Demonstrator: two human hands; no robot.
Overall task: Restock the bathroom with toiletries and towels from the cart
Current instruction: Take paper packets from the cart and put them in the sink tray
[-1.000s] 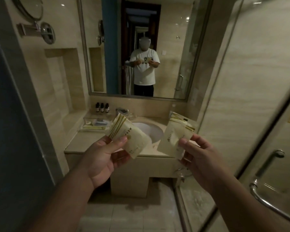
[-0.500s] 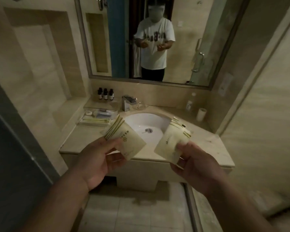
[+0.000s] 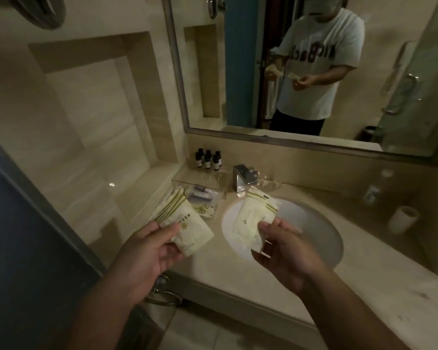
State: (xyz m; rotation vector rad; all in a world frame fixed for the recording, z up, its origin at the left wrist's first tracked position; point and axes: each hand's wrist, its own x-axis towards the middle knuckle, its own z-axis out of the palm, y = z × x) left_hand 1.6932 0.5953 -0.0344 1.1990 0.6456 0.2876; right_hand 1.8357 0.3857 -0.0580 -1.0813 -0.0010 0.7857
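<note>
My left hand point(image 3: 147, 251) grips a small stack of cream toiletry packets with gold stripes point(image 3: 185, 223) between thumb and fingers, above the left part of the vanity counter point(image 3: 364, 281). My right hand point(image 3: 283, 248) pinches a second stack of cream packets point(image 3: 253, 215) over the white sink basin point(image 3: 314, 231). A clear amenity tray point(image 3: 202, 188) holding small items stands on the counter just beyond the left packets.
Several small dark bottles point(image 3: 208, 159) stand behind the tray. A chrome faucet point(image 3: 243, 178) and a glass dish point(image 3: 269, 183) sit behind the basin. A white cup point(image 3: 402, 219) and a bottle point(image 3: 376, 188) are at the right. A mirror point(image 3: 301, 72) hangs above; a towel ring point(image 3: 165, 294) hangs under the counter.
I have come closer to the vanity and the view has tilted down. Both hands, holding their packets, are now over the counter and basin, nearer to the amenity tray.
</note>
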